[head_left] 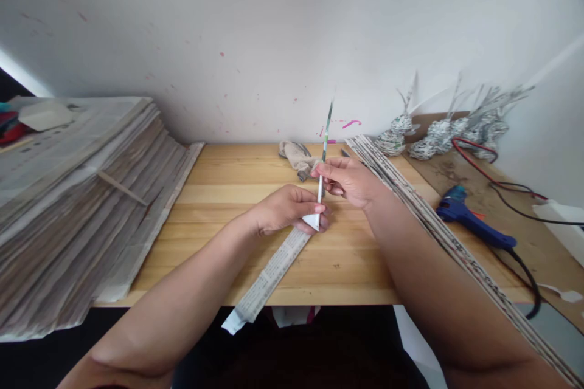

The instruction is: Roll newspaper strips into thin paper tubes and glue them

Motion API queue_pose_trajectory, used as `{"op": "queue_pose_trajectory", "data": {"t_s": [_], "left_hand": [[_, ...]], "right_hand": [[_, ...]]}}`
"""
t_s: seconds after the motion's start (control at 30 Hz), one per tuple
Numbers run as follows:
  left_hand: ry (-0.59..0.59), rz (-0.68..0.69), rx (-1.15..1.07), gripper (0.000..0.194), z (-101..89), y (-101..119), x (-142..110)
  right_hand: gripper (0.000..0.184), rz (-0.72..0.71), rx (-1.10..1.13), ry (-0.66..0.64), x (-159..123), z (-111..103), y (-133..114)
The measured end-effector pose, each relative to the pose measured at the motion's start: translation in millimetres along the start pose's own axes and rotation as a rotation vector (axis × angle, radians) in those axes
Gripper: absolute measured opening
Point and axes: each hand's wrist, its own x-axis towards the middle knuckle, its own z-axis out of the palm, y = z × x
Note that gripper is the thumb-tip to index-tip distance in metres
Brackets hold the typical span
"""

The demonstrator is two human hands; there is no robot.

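Between my hands a thin rolled paper stick [325,147] stands nearly upright, its upper end green and white. From its lower end a flat strip of newspaper [274,267] slants down to the left, past the table's front edge. My left hand [296,209] pinches the strip where it runs into the roll, thumb on top. Just above, my right hand [349,181] grips the rolled stick between thumb and fingers. Behind the hands lies a crumpled beige cloth [298,159].
A tall stack of newspapers [91,206] fills the left side. Along the right lie several long rolled paper sticks [438,237]. Farther right are a blue glue gun [474,219] with its cable, a brown board [538,255] and woven paper figures [456,134] by the wall.
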Motion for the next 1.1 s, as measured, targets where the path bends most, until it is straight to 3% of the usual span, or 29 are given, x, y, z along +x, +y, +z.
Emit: {"op": "queue_pose_trajectory", "data": {"t_s": [0.2, 0.27, 0.47, 0.77, 0.9, 1.1], "left_hand": [[0.081, -0.004, 0.105, 0.031, -2.7, 2.8, 0.7], [0.121, 0.01, 0.124, 0.031, -4.5, 1.9, 1.2], [0.159, 0.043, 0.124, 0.032, -7.6, -0.3, 2.8], [0.012, -0.017, 0.088, 0.034, -5.2, 6.1, -2.1], [0.039, -0.007, 0.102, 0.034, -5.6, 2.6, 0.1], [0.05, -0.004, 0.161, 0.033, -4.5, 1.2, 0.4]], "right_hand": [[0.039, -0.02, -0.016, 0.205, 1.6, 7.0, -1.9], [0.039, -0.036, -0.021, 0.18, 0.5, 7.0, -2.3], [0.037, -0.022, -0.132, -0.082, -2.6, 4.5, -0.5], [0.035, -0.004, 0.08, -0.041, 0.1, -3.0, 1.6], [0.033, 0.021, 0.131, 0.036, 1.7, -1.8, 0.3], [0.032, -0.016, 0.025, 0.121, 2.3, 3.2, 0.1]]}}
